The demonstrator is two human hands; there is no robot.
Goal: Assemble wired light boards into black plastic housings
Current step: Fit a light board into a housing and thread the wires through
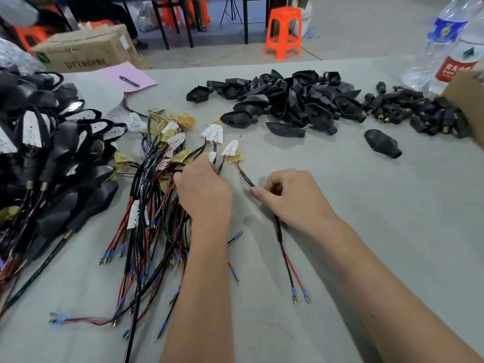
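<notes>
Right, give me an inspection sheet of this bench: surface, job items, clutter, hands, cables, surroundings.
Surface: grey table, covered with a mat.
Job's things: loose wired light boards heaped centre-left; empty black housings piled at the back; one lone housing apart on the right; assembled units stacked far left.
Clutter: pink paper with a pen; two water bottles; small black connectors by a cardboard box.
Hands: left hand rests on the board heap; right hand pinches the black cable of one separated board.
Cables: red and black leads, tangled in the heap.
Surroundings: orange stool, carton on the floor.
</notes>
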